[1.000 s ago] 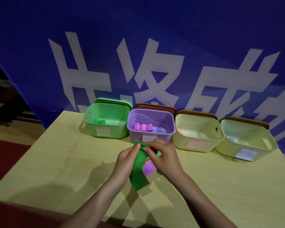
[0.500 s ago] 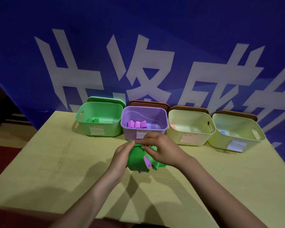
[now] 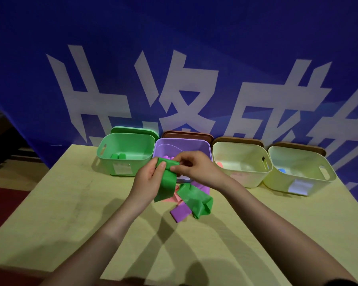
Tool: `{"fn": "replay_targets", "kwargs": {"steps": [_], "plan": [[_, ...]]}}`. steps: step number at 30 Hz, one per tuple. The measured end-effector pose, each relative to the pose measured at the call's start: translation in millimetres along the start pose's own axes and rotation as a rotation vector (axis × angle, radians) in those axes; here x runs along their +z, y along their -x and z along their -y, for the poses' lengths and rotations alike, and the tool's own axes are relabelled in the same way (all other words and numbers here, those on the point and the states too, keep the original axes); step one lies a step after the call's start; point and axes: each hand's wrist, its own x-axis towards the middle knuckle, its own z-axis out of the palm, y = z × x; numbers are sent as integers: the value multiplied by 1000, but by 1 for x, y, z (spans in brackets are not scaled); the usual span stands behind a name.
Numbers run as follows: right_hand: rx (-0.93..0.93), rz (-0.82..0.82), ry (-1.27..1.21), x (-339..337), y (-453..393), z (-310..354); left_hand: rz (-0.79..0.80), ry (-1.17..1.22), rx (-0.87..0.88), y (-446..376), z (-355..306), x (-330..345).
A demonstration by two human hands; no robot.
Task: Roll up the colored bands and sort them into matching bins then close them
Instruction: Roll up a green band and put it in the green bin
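A green band (image 3: 167, 178), a flat, smooth, rubbery strip, is held up above the middle of the desk (image 3: 70, 213), just in front of the row of bins; its top end is folded over between both hands and the rest hangs down and trails onto the desk, where it lies crumpled over a purple band (image 3: 179, 214) and a pink band (image 3: 172, 198). The left hand (image 3: 148, 179) grips the strip from the side, thumb pressed on its front and fingers curled behind it. The right hand (image 3: 194, 168) pinches the folded top edge between thumb and fingertips. Along the far edge of the desk stand four open plastic bins with rounded corners and slot handles, each with a pale label on its front. Nearest the far left corner is the green bin (image 3: 103, 159), holding rolled green bands (image 3: 118, 156); next the purple bin (image 3: 203, 146), with rolled pink-purple bands just showing behind the hands; then a cream bin (image 3: 254, 179) and another cream bin (image 3: 281, 182) toward the far right corner. A lid leans behind each bin, green (image 3: 132, 130) behind the first and brown (image 3: 186, 134) behind the others. The desk is pale yellowish wood-grain with dark arm shadows. Behind it hangs a blue banner (image 3: 256, 38) with large white characters; at the left are dark red flooring (image 3: 6, 205) and a dim room.
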Motion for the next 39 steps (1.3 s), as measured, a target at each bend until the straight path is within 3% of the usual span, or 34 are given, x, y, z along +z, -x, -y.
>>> {"fn": "replay_targets", "kwargs": {"steps": [4, 7, 10, 13, 16, 26, 31, 39], "plan": [[-52, -52, -21, 3, -1, -2, -50, -345, 274, -7, 6, -2], [-151, -103, 24, 5, -4, -2, -84, -349, 327, -12, 8, -3], [-263, -170, 115, 5, -9, 0, -104, -87, 196, -13, 5, -1], [-322, -256, 139, 5, -14, 2, -157, 264, -57, -15, -4, 3], [-336, -314, 156, 5, -13, 1, -146, 450, -279, -17, -6, 7], [-344, -341, 163, 19, 6, -14, 4, 722, -393, -7, -4, 12], [-334, -191, 183, 23, 15, -16, -45, 578, -377, 2, 9, 6], [5, -119, -227, 48, 18, -12, -33, 407, -309, 19, 14, -8]]}}
